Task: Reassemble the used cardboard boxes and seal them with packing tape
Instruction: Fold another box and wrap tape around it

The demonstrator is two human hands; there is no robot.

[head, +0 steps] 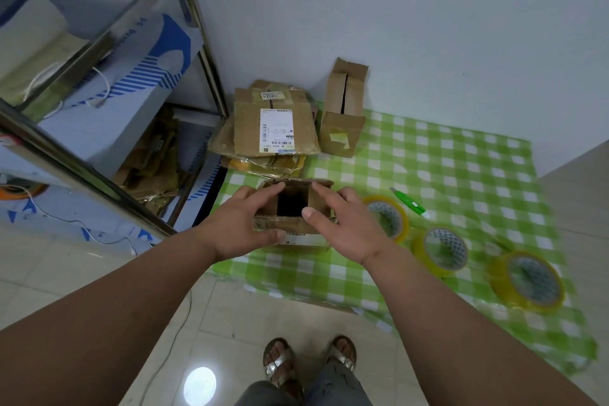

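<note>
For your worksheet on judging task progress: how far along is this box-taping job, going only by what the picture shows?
Done: one box stands assembled by the wall, though its seam shows no tape.
In hand: the left hand and right hand shape a small open box, flaps unclosed.
Left: the flattened boxes await, and three tape rolls lie untouched on the checked cloth.
</note>
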